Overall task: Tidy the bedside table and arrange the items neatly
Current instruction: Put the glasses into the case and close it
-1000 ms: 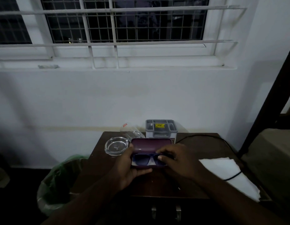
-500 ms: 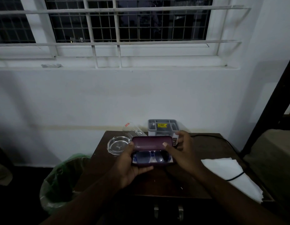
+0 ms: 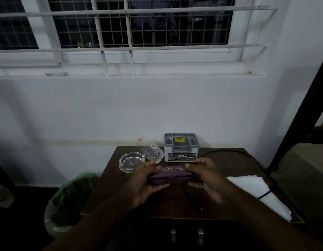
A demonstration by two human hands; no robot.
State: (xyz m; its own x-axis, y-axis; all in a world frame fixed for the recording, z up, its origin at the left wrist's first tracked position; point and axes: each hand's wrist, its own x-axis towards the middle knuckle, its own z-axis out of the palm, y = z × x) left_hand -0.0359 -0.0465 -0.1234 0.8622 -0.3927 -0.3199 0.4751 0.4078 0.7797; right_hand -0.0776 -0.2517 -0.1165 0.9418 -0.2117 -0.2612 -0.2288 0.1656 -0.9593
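Note:
A purple glasses case (image 3: 170, 175) with its lid down is held just above the dark wooden bedside table (image 3: 229, 160), near the middle. My left hand (image 3: 148, 182) grips its left end, thumb on the front and fingers over the top. My right hand (image 3: 206, 178) grips its right end the same way. Printed lettering shows on the lid. The sunglasses inside are hidden.
At the back of the table are a glass ashtray (image 3: 131, 162), a tumbler lying on its side (image 3: 150, 149) and a grey organiser box (image 3: 181, 147). White paper (image 3: 254, 189) with a black cable (image 3: 227, 151) lies at the right. A green-lined bin (image 3: 70, 201) stands left.
The case stood open with dark sunglasses showing inside. Its lid has come down and it is now closed, with my right hand moved from the glasses to the case's right end.

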